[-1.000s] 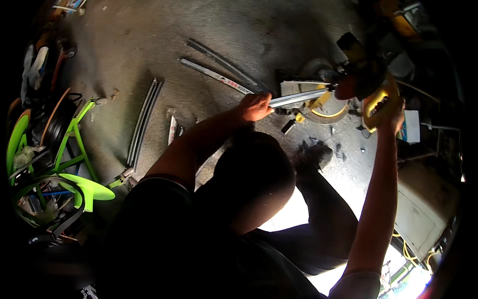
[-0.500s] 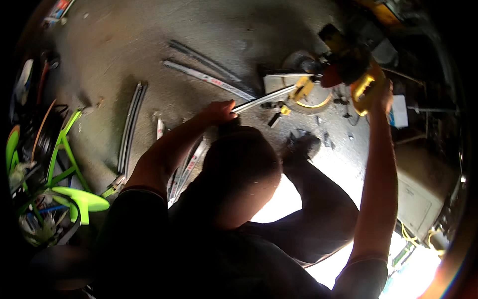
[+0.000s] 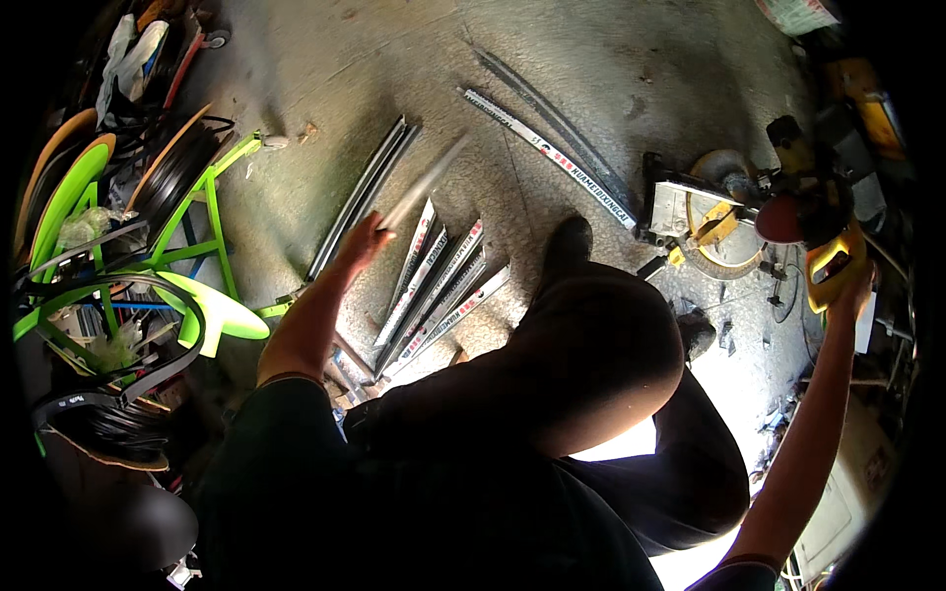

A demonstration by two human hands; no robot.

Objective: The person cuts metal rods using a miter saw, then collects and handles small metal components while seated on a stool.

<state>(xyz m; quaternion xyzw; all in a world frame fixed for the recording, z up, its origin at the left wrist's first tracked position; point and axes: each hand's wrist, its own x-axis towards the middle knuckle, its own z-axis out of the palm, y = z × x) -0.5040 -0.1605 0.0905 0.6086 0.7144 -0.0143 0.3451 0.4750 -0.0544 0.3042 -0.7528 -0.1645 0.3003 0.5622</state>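
Holding a thin pale strip (image 3: 424,185) near its lower end, the left hand (image 3: 365,243) of a person with bent knees is at left of centre, above a concrete floor. Left of it, a bright green stand (image 3: 219,227) sits among clutter, and dark strips (image 3: 357,209) lie just beside the hand. The left fingers look closed on the pale strip, though blur hides the exact pinch. A firm hold would suit such a light piece, with an eye on its free far end so that it does not snag its neighbours.

From the grip, the pale strip slants up and to the right, well apart from the saw. Right of the hand, a fan of printed strips (image 3: 434,276) lies on the floor; farther right, 1 long white strip (image 3: 552,161) points toward the yellow-and-black saw (image 3: 711,225).

At far right, the right hand (image 3: 855,284) appears wrapped around the saw's yellow handle (image 3: 820,278); I cannot tell whether a trigger is pressed. Keeping that arm steady and the left fingers clear of the blade seems wise.
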